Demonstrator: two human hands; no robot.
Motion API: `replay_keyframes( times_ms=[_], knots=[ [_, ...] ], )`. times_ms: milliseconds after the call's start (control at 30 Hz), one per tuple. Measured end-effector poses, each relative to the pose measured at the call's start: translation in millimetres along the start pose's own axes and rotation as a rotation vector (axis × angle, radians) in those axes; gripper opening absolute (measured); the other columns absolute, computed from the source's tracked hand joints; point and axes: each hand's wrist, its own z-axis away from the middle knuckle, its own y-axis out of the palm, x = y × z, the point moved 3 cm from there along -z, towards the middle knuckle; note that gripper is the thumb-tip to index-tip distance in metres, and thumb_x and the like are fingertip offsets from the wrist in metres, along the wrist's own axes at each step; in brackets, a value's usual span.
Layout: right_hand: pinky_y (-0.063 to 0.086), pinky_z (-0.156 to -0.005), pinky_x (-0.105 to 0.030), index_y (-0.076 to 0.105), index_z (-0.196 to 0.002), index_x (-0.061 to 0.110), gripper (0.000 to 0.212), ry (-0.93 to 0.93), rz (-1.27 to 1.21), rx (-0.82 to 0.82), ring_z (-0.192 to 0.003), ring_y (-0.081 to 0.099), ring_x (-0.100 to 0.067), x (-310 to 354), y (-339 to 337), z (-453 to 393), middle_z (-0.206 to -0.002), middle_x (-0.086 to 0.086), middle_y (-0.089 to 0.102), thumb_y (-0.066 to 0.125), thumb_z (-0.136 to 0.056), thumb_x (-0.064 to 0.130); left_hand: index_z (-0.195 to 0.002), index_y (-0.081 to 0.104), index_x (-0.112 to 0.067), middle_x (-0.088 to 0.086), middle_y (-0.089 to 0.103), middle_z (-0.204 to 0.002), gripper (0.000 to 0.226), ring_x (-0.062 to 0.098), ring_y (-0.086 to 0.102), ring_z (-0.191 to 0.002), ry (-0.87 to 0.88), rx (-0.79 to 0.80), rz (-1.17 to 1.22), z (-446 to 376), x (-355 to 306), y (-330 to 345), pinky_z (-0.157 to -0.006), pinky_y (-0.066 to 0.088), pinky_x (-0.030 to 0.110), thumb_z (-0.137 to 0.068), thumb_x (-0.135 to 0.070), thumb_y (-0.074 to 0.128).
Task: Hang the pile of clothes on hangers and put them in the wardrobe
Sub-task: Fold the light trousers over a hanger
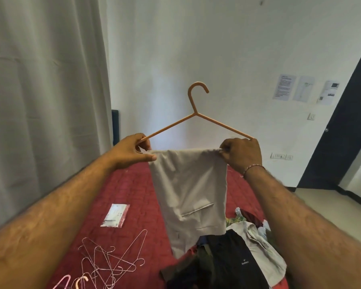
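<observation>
Beige trousers [189, 197] draped over orange hanger [197, 113], left hand [131, 151] and right hand [243, 154] raised, each grip apparently pinching a hanger end

Both arms are stretched out from the bottom corners toward the middle of the frame. The left hand [131, 150] is held up with thumb and fingers pinched together. The right hand [243, 154] is curled tight, knuckles up.

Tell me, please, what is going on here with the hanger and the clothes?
A person holds an orange hanger up over a red bed, beige trousers draped over its bar. The left hand and right hand grip its two ends. A pile of clothes and spare hangers lie below.
</observation>
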Motion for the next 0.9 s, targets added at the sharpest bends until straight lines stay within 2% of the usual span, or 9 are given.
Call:
replay_keyframes(
  times_ms=[67, 133, 333, 433, 500, 567, 633, 800, 900],
  knots=[
    [0.046, -0.1, -0.038, 0.078, -0.099, 0.033, 0.026, 0.01, -0.018, 0.028, -0.095, 0.071, -0.016, -0.9, -0.9, 1.4, -0.095, 0.012, 0.078, 0.064, -0.093, 0.053, -0.093, 0.074, -0.019, 0.001, 0.076, -0.087, 0.02, 0.016, 0.07, -0.081, -0.027, -0.009, 0.077, -2.5, 2.2, 6.1, -0.077, 0.061, 0.04, -0.08, -0.027, 0.089],
    [0.047, -0.1, -0.039, 0.079, -0.098, 0.032, 0.027, 0.018, -0.025, 0.058, -0.094, 0.071, -0.016, -2.7, -1.8, 9.7, -0.094, 0.011, 0.078, 0.064, -0.093, 0.054, -0.089, 0.078, -0.017, 0.004, 0.077, -0.083, 0.012, 0.025, 0.072, -0.074, -0.058, 0.064, 0.106, -6.2, 4.0, 9.9, -0.076, 0.062, 0.047, -0.082, -0.019, 0.087],
    [0.049, -0.096, -0.039, 0.078, -0.098, 0.033, 0.025, 0.16, 0.042, 0.115, -0.092, 0.071, -0.016, -22.7, -15.0, 62.1, -0.093, 0.011, 0.077, 0.063, -0.093, 0.053, -0.087, 0.079, -0.013, 0.013, 0.077, -0.077, 0.003, 0.031, 0.072, -0.061, 0.094, 0.265, 0.106, -27.0, -12.8, 32.9, -0.065, 0.058, 0.031, -0.09, -0.014, 0.08],
    [0.049, -0.097, -0.041, 0.078, -0.098, 0.032, 0.025, 0.284, 0.09, 0.105, -0.089, 0.07, -0.016, -35.2, -33.7, 97.1, -0.091, 0.012, 0.077, 0.063, -0.093, 0.051, -0.086, 0.079, -0.009, 0.013, 0.075, -0.073, 0.023, 0.033, 0.069, -0.059, 0.171, 0.318, 0.209, -37.9, -29.3, 54.8, -0.051, 0.05, 0.019, -0.096, -0.029, 0.071],
    [0.045, -0.099, -0.041, 0.078, -0.097, 0.033, 0.024, 0.354, 0.141, 0.091, -0.088, 0.069, -0.014, -41.6, -49.5, 125.2, -0.088, 0.013, 0.077, 0.062, -0.093, 0.05, -0.084, 0.08, -0.017, 0.009, 0.075, -0.073, 0.049, 0.025, 0.07, -0.062, 0.242, 0.377, 0.259, -40.2, -43.2, 68.2, -0.052, 0.048, 0.016, -0.085, -0.064, 0.068],
    [0.044, -0.1, -0.04, 0.078, -0.095, 0.033, 0.021, 0.415, 0.21, 0.074, -0.088, 0.069, -0.012, -42.4, -70.7, 154.6, -0.087, 0.014, 0.076, 0.064, -0.092, 0.049, -0.085, 0.081, -0.029, 0.001, 0.077, -0.076, 0.07, 0.016, 0.071, -0.067, 0.356, 0.45, 0.259, -38.0, -55.4, 82.1, -0.063, 0.054, 0.02, -0.068, -0.093, 0.058],
    [0.046, -0.096, -0.04, 0.078, -0.092, 0.032, 0.018, 0.481, 0.255, 0.055, -0.088, 0.069, -0.014, -41.5, -94.1, 184.5, -0.088, 0.013, 0.076, 0.067, -0.091, 0.046, -0.086, 0.081, -0.035, -0.004, 0.077, -0.078, 0.068, 0.015, 0.071, -0.074, 0.443, 0.486, 0.257, -32.6, -66.7, 97.4, -0.074, 0.056, 0.031, -0.068, -0.095, 0.053],
    [0.043, -0.096, -0.045, 0.079, -0.099, 0.032, 0.018, 0.63, 0.439, 0.006, -0.099, 0.064, -0.02, -33.6, -164.6, 273.3, -0.108, 0.009, 0.07, 0.067, -0.092, 0.044, -0.088, 0.083, -0.029, 0.002, 0.075, -0.077, 0.073, 0.019, 0.067, -0.07, 0.572, 0.638, 0.426, 12.7, -120.6, 135.6, -0.053, 0.057, 0.034, -0.064, -0.095, 0.061],
    [0.043, -0.09, -0.045, 0.078, -0.103, 0.033, 0.02, 0.721, 0.592, 0.002, -0.099, 0.064, -0.027, -23.6, -216.6, 331.7, -0.108, 0.007, 0.072, 0.066, -0.093, 0.046, -0.089, 0.08, -0.02, 0.007, 0.075, -0.079, 0.064, 0.031, 0.07, -0.071, 0.691, 0.726, 0.464, 51.8, -173.6, 156.1, -0.049, 0.056, 0.032, -0.074, -0.08, 0.065]
  ],
)
